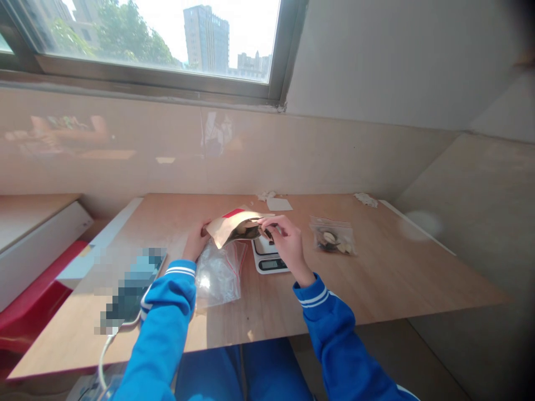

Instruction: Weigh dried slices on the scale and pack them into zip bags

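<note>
My left hand [197,238] grips the left end of a kraft paper pouch [225,227] with a red patch, tilted with its mouth toward me and to the right. At the mouth, my right hand [286,239] is closed in a pinch on small brown dried pieces [267,233]; their exact kind is hard to tell. Beneath this hand stands a white kitchen scale [271,265], its display facing me and its plate partly hidden. Below the pouch lies a stack of clear zip bags [217,278] with red seal lines.
A zip bag with pale and dark dried slices [333,236] lies right of the scale. On the left is a phone [134,289] with a white cable [102,359]. White paper scraps [279,204] and crumpled tissue [366,200] lie along the wooden table's [376,278] back edge.
</note>
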Demonstrator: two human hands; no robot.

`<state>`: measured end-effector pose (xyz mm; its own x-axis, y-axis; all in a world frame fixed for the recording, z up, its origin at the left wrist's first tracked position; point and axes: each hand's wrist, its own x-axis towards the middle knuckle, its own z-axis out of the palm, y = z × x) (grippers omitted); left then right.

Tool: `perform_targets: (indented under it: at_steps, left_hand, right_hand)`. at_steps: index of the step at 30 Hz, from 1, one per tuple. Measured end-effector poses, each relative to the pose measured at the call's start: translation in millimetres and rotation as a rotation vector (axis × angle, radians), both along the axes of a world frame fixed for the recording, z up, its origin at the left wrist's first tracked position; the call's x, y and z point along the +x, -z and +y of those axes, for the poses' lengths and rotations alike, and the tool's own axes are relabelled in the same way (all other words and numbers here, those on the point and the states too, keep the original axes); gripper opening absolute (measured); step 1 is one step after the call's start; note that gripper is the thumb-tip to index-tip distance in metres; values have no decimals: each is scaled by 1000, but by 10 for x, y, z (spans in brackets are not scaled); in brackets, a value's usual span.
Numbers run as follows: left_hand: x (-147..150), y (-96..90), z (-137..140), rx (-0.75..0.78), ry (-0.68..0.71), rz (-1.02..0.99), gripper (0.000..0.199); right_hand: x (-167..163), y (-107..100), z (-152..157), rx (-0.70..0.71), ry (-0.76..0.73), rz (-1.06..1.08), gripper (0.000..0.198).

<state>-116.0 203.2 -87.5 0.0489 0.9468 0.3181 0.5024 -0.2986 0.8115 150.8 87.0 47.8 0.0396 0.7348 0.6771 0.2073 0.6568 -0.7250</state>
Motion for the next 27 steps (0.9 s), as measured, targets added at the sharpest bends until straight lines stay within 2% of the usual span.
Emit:
perform_targets:
  at_steps: [3, 6, 9, 13, 15, 19, 22, 27]
  left_hand:
    - [-2, -5, -7, -6, -13, 12, 49]
    - [-3, -4, -9, -13, -25, 21, 49]
    - [-2, -3, -9, -16, -31, 27, 50]
    - [-4, -1, -4, -14, -38, 34, 48]
    - [-6, 1, 1, -15, -39, 35, 47]
    - [-8, 3, 7, -32, -50, 39, 47]
    - [-6, 6, 10, -42, -48, 25, 48]
    - [-4, 24, 17, -22, -29, 2, 49]
  right_hand:
    - [229, 62, 27, -70, 43, 207, 4]
    - [529, 244, 117, -140, 129, 287, 9]
    - [742, 436, 252, -201, 218, 199, 9]
    - [776, 592, 437, -230, 268, -6, 9]
    - [734, 629, 506, -251, 251, -126, 14]
    - [673, 637, 552, -270, 122, -291, 25]
    - [691, 631, 533, -271, 107, -306, 31]
    - [807, 766, 575, -319, 207, -165, 30]
